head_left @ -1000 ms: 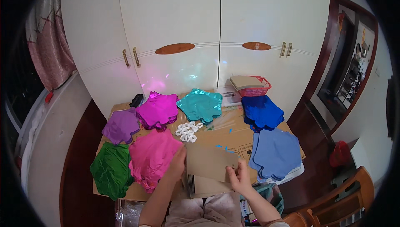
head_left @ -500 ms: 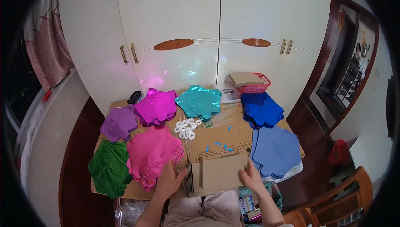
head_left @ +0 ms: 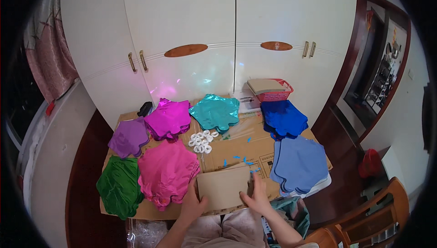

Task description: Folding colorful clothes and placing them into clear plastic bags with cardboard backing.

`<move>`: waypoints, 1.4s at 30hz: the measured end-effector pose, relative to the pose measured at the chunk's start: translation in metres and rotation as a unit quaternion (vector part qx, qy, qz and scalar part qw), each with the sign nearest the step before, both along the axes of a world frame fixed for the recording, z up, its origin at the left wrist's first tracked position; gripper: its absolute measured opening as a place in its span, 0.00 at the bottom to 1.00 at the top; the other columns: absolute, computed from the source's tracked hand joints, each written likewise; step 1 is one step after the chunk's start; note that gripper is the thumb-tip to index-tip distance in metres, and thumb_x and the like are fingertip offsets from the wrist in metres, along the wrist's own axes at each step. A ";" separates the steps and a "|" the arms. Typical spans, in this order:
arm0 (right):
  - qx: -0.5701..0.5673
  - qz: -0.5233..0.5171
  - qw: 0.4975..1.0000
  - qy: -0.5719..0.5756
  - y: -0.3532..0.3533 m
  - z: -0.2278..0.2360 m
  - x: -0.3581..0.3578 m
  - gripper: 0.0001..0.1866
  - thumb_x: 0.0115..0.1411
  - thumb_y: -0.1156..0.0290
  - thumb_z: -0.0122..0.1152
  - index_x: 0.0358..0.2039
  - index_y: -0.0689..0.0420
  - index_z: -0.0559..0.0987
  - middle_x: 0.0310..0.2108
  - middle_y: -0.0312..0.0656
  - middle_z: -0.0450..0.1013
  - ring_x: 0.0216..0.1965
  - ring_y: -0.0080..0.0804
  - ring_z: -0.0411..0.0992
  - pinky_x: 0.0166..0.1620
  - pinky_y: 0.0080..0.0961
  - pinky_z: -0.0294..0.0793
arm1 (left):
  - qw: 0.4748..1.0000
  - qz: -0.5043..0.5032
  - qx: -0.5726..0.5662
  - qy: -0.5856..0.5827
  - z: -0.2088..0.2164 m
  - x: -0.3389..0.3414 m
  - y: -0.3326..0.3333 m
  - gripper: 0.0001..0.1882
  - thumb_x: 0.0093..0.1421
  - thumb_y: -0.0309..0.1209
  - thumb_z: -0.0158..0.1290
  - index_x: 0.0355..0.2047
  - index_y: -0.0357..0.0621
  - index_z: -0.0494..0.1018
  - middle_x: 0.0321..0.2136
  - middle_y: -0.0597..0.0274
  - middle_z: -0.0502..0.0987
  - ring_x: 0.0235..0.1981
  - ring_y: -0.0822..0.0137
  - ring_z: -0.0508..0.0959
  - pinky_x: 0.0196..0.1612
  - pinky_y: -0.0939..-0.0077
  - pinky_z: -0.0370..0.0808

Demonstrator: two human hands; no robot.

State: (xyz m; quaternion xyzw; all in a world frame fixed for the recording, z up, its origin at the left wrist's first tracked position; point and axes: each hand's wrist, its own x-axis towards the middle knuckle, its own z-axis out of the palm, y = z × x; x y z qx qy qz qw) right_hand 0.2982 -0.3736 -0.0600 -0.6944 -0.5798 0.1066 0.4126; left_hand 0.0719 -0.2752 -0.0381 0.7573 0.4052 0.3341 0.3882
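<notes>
A stack of brown cardboard pieces (head_left: 223,188) sits at the table's near edge, in front of my lap. My left hand (head_left: 193,202) grips its left side, thumb on the top face. At the right side my right hand (head_left: 256,196) is closed on the same cardboard, thumb also on top. Small blue scraps (head_left: 246,160) are scattered just beyond it. To the left of my left hand is a pile of pink scalloped foil-like sheets (head_left: 168,173). A pale blue pile of similar shapes (head_left: 300,163) lies to the right of my right hand.
More scalloped piles ring the table: green (head_left: 119,188), purple (head_left: 128,138), magenta (head_left: 168,118), teal (head_left: 215,112) and dark blue (head_left: 284,118). Small white rings (head_left: 202,141) cluster mid-table. A red basket (head_left: 276,95) with cardboard stands at the back; a wooden chair (head_left: 373,218) is at right.
The upper cardboard has slid left, more squarely over the pieces beneath. My right hand has moved left with it, and my left hand has shifted slightly right, onto its left edge.
</notes>
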 end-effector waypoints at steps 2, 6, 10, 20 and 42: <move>0.099 0.034 0.961 0.257 0.009 0.003 -0.003 0.45 0.46 0.72 0.65 0.61 0.64 0.50 0.53 0.56 0.58 0.53 0.49 0.59 0.55 0.37 0.57 | 0.998 -0.005 0.057 -0.040 -0.004 -0.003 -0.001 0.36 0.51 0.28 0.53 0.59 0.36 0.50 0.39 0.43 0.73 0.38 0.53 0.77 0.42 0.66 0.73; 0.120 0.109 0.925 0.345 0.013 -0.017 0.011 0.44 0.45 0.77 0.68 0.60 0.58 0.53 0.51 0.46 0.59 0.53 0.37 0.58 0.56 0.30 0.57 | 0.973 -0.007 0.169 -0.157 -0.020 -0.008 0.007 0.30 0.50 0.23 0.54 0.54 0.38 0.58 0.37 0.51 0.74 0.36 0.62 0.77 0.41 0.72 0.72; 0.089 0.152 0.971 0.161 0.015 -0.016 0.013 0.40 0.49 0.77 0.65 0.60 0.58 0.54 0.49 0.42 0.60 0.52 0.30 0.58 0.55 0.25 0.58 | 0.978 -0.075 0.007 -0.194 -0.029 -0.012 0.010 0.22 0.51 0.20 0.55 0.47 0.37 0.65 0.35 0.57 0.75 0.37 0.67 0.76 0.42 0.75 0.71; 0.018 0.072 0.997 -0.020 0.093 0.018 0.089 0.30 0.61 0.59 0.46 0.59 0.64 0.57 0.58 0.56 0.58 0.60 0.49 0.56 0.61 0.36 0.54 | 0.891 0.168 -0.232 -0.351 -0.006 -0.016 0.027 0.18 0.58 0.29 0.52 0.48 0.42 0.66 0.42 0.59 0.73 0.41 0.62 0.75 0.42 0.68 0.73; -0.072 0.136 0.935 0.321 0.055 0.007 0.038 0.14 0.60 0.67 0.56 0.43 0.63 0.74 0.38 0.41 0.75 0.38 0.25 0.73 0.42 0.21 0.72 | 0.850 0.101 -0.294 -0.425 0.012 0.006 0.032 0.22 0.59 0.28 0.52 0.53 0.42 0.61 0.46 0.58 0.70 0.46 0.61 0.73 0.44 0.63 0.75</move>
